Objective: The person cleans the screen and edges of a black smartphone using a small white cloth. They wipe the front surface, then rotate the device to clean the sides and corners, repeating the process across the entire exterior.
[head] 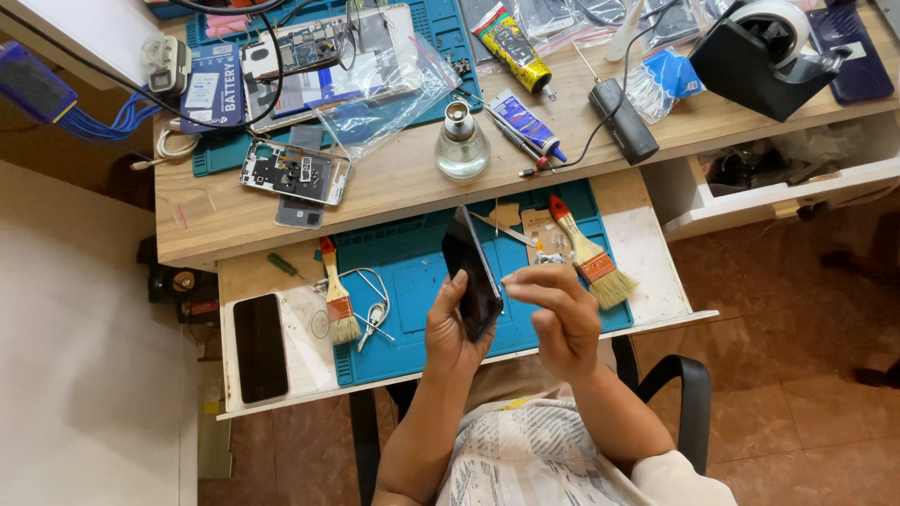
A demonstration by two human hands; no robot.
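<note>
We hold a phone (472,272) over the blue mat (412,272).
Our left hand (453,328) grips the tilted phone; our right hand (558,314) hovers just beside it, fingers loosely curled, near a brush (589,253).

The left hand (450,328) holds a dark phone (472,272) tilted on edge above the blue mat (412,272) on the pull-out shelf of the desk (394,178), its grip wrapped around the phone's lower end. The right hand (558,314) hovers just beside the phone, fingers curled, apparently empty. On the mat's right edge lies a large brush (591,258) with a red handle; just off the mat's left edge lies a smaller brush (337,305) beside a white cable (370,300). Farther left of the mat rests a second black phone (260,347), flat. Behind the mat, on the desk top, stands a glass bottle (461,145), with an opened phone (295,173) to its left.
</note>
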